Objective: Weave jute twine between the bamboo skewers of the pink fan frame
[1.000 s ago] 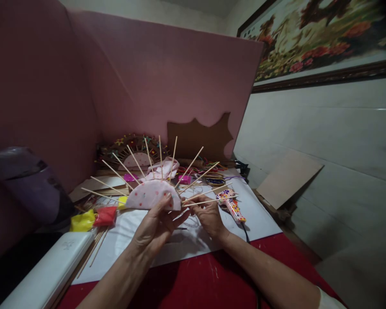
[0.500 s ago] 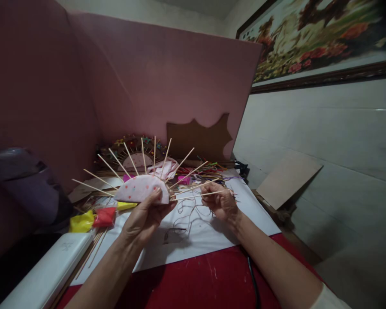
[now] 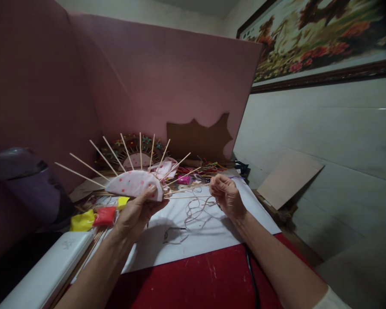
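Note:
My left hand grips the right end of a half-round piece covered in spotted pink-white fabric, thumb on its front face. Thin wooden sticks fan out from its curved edge, the lowest ones pointing toward my right hand. My right hand is closed in a pinch to the right of the piece, near the tips of those lowest sticks. A thin brown twine hangs in loose loops below and beside its fingers; the pinched part is hidden by the fingers.
A similar decorated half-round piece stands at the back, beside a jagged brown board. Yellow and red packets and a white case lie at left. White paper covers part of the red tabletop.
The half-round piece and my left hand have shifted left. My right hand has moved slightly right and up, away from the piece, and the twine loops have shifted.

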